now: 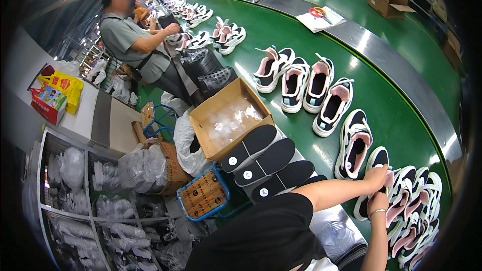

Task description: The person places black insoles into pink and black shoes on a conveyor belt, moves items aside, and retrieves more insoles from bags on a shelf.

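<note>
Both my hands are at a black, white and pink sneaker [360, 208] on the green work surface. My left hand [376, 178], reaching over from a black sleeve, is closed on the upper part near the shoe's opening. My right hand [378, 201], with a bracelet at the wrist, grips the same shoe closer to me. The fingertips are partly hidden. Beside it on the left stands another sneaker [354, 143], its pink lining showing. A crowd of similar sneakers [416, 195] is packed close on the right of my hands.
Black insoles [273, 162] with round white stickers lie by an open carton [228, 143] holding crumpled translucent scraps. Farther along stand more sneakers [296, 85], and red-handled scissors [317, 12] on paper. A co-worker [135, 40] stands at far left. A blue-framed stool [203, 194] and wire shelving [90, 206] are left.
</note>
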Available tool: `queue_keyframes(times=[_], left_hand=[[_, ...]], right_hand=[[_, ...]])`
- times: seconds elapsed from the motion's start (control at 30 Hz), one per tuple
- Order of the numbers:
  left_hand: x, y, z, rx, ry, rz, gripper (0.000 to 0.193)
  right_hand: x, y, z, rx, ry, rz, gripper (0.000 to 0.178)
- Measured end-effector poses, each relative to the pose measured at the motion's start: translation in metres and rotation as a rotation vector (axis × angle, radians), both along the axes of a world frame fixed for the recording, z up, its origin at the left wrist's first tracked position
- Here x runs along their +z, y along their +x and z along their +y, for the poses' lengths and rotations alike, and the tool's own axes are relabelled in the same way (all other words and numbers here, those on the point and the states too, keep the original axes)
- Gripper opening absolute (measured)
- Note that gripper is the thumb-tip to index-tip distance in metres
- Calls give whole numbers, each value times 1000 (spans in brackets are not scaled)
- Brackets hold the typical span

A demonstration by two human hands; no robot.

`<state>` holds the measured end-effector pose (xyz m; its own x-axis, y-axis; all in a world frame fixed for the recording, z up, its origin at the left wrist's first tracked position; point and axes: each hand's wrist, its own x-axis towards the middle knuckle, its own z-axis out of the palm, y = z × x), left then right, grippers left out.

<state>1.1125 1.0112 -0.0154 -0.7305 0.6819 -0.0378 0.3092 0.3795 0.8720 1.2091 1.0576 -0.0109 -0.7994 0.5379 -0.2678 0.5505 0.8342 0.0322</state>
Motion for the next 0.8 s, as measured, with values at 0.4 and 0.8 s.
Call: queue_keyframes(times=[0.4,0.8], left_hand=[[-7,0,-2,14,81,-54,16],[-6,-2,-16,-33,-13,-31,19]], right_hand=[[-23,-22,23,171,-331,-485,33],[-76,-4,19,241,27,-361,52]])
